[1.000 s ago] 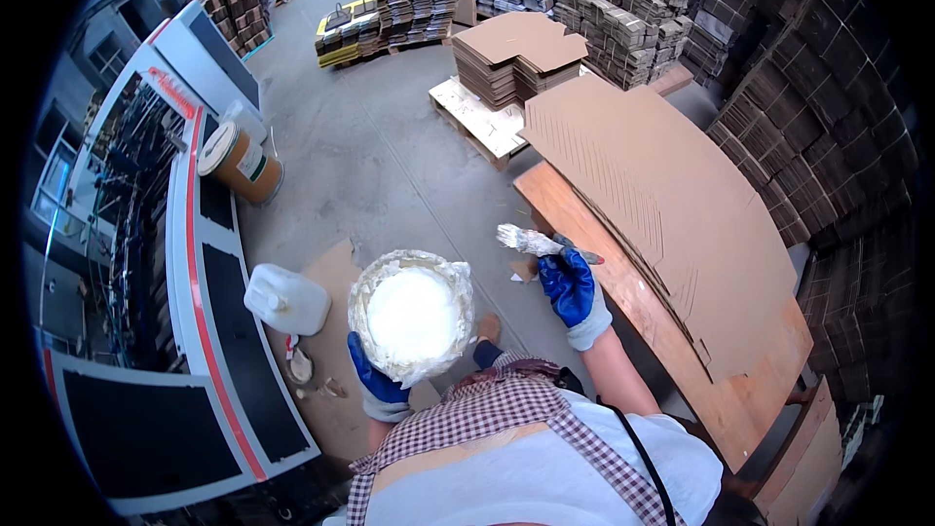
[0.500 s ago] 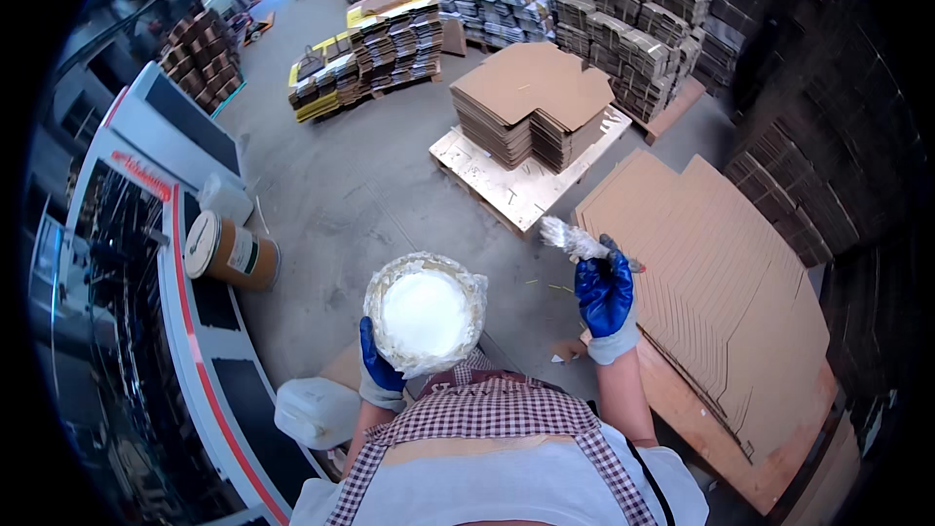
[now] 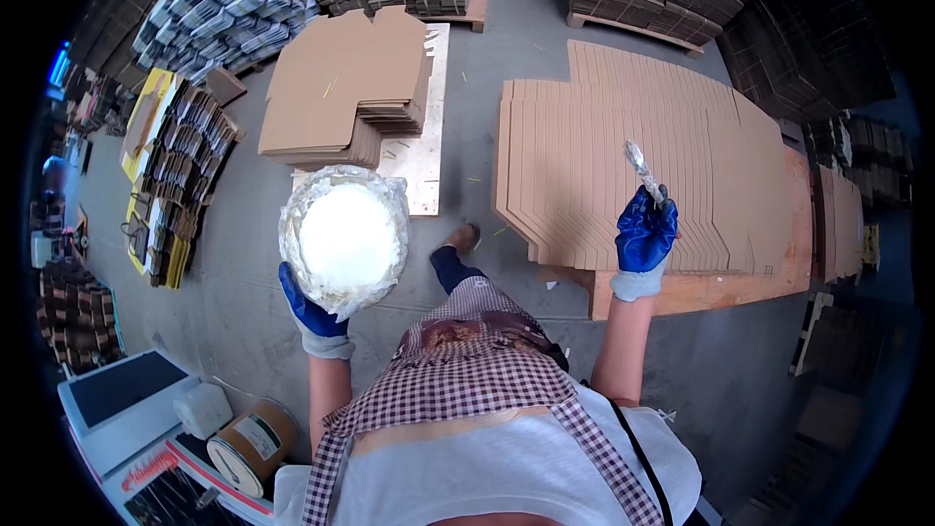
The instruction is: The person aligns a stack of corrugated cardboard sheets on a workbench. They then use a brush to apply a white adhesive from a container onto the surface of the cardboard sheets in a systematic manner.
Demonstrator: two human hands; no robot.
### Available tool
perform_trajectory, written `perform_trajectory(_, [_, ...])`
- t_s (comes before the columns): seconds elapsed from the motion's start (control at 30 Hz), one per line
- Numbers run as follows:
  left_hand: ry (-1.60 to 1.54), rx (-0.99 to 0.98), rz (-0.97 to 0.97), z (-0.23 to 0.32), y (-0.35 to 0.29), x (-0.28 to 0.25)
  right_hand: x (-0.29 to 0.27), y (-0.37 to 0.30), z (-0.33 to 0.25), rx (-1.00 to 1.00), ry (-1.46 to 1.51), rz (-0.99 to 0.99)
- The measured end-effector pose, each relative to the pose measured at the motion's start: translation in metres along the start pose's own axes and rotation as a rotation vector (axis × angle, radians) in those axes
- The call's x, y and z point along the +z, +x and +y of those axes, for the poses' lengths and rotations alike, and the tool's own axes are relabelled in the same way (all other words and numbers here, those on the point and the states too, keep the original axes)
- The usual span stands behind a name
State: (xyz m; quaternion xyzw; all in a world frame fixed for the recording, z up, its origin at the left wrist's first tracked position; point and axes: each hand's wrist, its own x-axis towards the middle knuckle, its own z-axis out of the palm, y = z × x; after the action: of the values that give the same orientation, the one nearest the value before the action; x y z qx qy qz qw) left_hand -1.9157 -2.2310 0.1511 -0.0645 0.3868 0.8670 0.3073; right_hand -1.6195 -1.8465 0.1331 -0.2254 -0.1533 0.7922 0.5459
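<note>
My left hand (image 3: 314,314), in a blue-coated glove, is closed on the near left side of a round tub (image 3: 391,263). Crusted clear film covers the tub's rim, and smooth white paste (image 3: 349,236) shows inside. In my right hand (image 3: 647,232), gloved alike, is a slim brush-like tool (image 3: 638,164) wrapped in crinkled clear film. Its tip points up and away; most of its handle is hidden in my fist. This hand is over a fanned-out row of overlapping brown cardboard sheets (image 3: 604,156), apart from them as far as I can see.
The fanned sheets lie on a low wooden board (image 3: 701,300). Ahead to the left, a cardboard stack (image 3: 321,88) stands on a pale pallet (image 3: 429,180). Bundled cardboard (image 3: 633,0) stands farther back. A fibre drum (image 3: 255,443) and a white jug (image 3: 203,411) are at the lower left, beside a machine (image 3: 127,390).
My body has turned to the right, so the fanned cardboard now lies ahead and the machine has slipped to the lower left. Both hands keep their holds; the brush-like tool now points more upward.
</note>
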Motion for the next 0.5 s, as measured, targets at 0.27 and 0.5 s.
perform_trajectory(0.27, [0.089,-0.082,-0.244,0.012,0.160,0.082,-0.017,0.032,0.054,-0.142,0.274,0.183])
perform_trajectory(0.5, [0.398,-0.156,-0.566,0.002,0.275,0.178,-0.010,0.022,0.043,-0.425,0.201,0.359])
